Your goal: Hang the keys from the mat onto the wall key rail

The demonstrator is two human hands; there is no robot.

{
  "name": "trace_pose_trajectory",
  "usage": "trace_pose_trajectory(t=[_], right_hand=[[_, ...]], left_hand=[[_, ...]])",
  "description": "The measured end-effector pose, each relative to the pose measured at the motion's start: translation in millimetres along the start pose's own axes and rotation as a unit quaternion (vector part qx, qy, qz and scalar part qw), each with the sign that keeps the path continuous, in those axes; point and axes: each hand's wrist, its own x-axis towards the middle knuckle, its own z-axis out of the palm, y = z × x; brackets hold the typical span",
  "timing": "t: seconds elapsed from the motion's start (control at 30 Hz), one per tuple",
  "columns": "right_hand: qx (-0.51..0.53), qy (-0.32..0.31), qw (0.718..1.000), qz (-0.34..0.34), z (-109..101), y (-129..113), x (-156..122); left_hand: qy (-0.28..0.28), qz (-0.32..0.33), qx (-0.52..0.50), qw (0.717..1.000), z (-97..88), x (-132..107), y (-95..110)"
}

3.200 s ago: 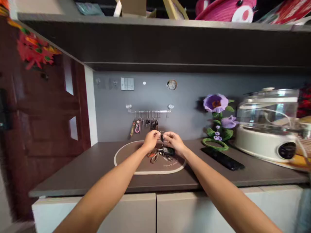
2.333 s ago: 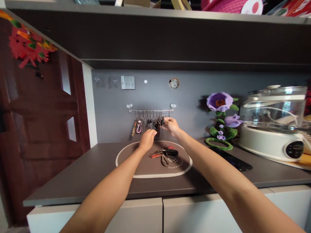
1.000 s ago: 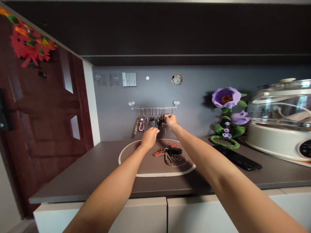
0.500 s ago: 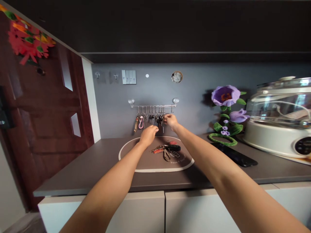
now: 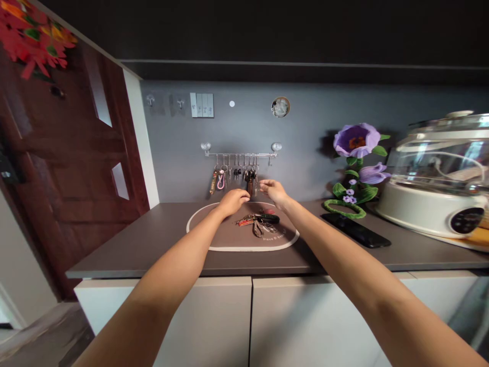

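Note:
A chrome hook rail (image 5: pixel 240 154) on the grey wall carries several hanging key bunches (image 5: pixel 234 177). Below it a brown oval mat (image 5: pixel 214 239) on the dark counter holds a pile of keys (image 5: pixel 259 223) with a black fob and a red tag. My left hand (image 5: pixel 233 200) hovers over the mat's back edge, fingers loosely curled, holding nothing that I can see. My right hand (image 5: pixel 274 191) is just right of the hanging keys and below the rail, fingers apart and empty.
A black phone (image 5: pixel 356 230) lies on the counter right of the mat. A purple knitted flower (image 5: pixel 355 168) stands behind it. A white appliance with a clear lid (image 5: pixel 439 183) fills the far right. A dark red door (image 5: pixel 57 168) is at the left. White cabinet fronts (image 5: pixel 244 316) are below.
Both hands lifted a key ring off the mat, then my right hand carried it up to the rail's right end. Now that hand has dropped away from the rail, empty.

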Motion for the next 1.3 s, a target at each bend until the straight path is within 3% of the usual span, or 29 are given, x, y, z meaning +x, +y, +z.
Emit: trace_pose_trajectory(t=[0.17, 0.3, 0.5, 0.77, 0.93, 1.3], right_hand=[[-0.028, -0.030, 0.999, -0.009, -6, 13, -19], [-0.103, -0.065, 0.992, -0.029, -15, 24, -32], [-0.290, -0.103, 0.944, -0.119, -25, 26, -44], [-0.406, -0.115, 0.890, -0.173, -23, 28, -44], [-0.463, -0.130, 0.859, -0.175, -22, 28, -45], [-0.467, -0.122, 0.854, -0.194, -20, 30, -42]], left_hand=[[-0.031, 0.010, -0.035, 0.999, -0.4, -2, 2], [-0.063, -0.021, -0.046, 0.997, 1.6, -4, 3], [-0.120, -0.053, -0.038, 0.991, 4.9, -10, 7], [-0.167, -0.063, -0.060, 0.982, 7.7, -12, 8], [-0.160, -0.048, -0.063, 0.984, 7.9, -11, 8], [-0.060, -0.049, -0.105, 0.991, -5.0, -6, 8]])
